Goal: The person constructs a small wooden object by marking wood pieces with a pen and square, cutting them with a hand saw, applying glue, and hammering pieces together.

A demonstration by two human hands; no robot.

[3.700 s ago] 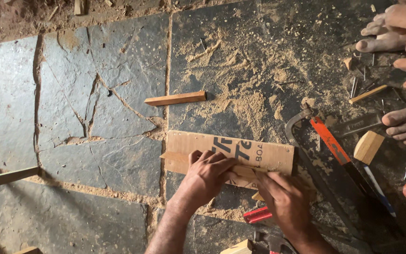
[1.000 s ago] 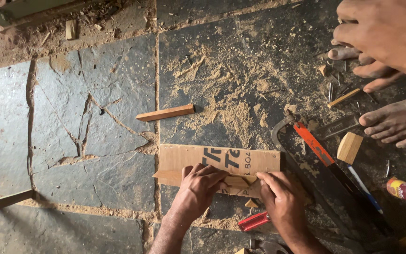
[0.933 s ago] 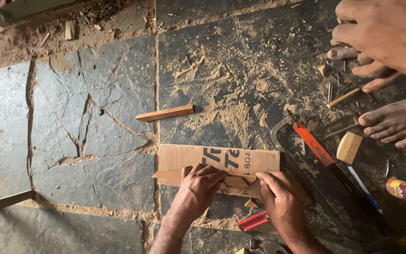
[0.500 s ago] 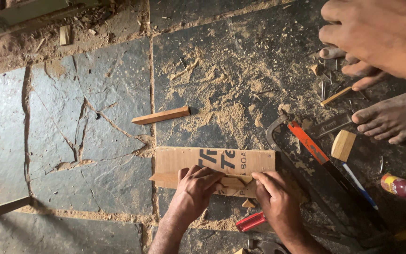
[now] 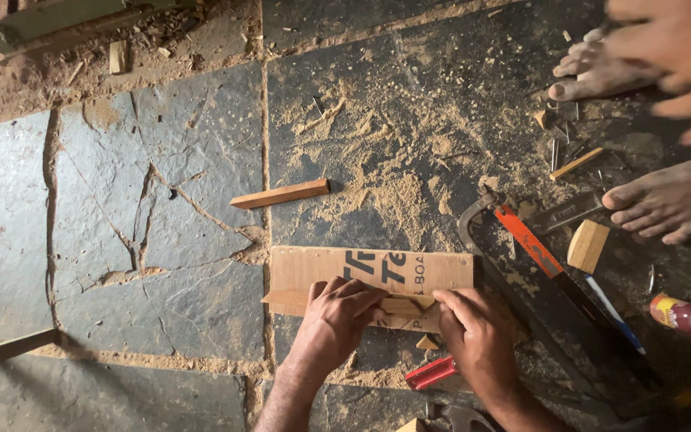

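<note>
A brown cardboard sheet (image 5: 325, 270) lies flat on the stone floor. Across its near edge lies a thin wooden strip (image 5: 289, 301). My left hand (image 5: 339, 314) presses its fingers down on the strip and the cardboard. My right hand (image 5: 473, 334) rests beside it, fingertips pinching the strip's right end over the cardboard. Whether either hand holds something small is hidden by the fingers.
A loose wooden stick (image 5: 280, 194) lies beyond the cardboard among sawdust. A hacksaw (image 5: 531, 246) with an orange blade, a wooden block (image 5: 587, 246), a glue bottle (image 5: 685, 314) and a red tool (image 5: 432, 373) lie to the right. Another person's bare feet (image 5: 669, 200) and hand (image 5: 673, 48) are at the upper right.
The view has drifted slightly, and the other person's hand has moved at the upper right. My two hands stay on the strip and cardboard in almost the same pose.
</note>
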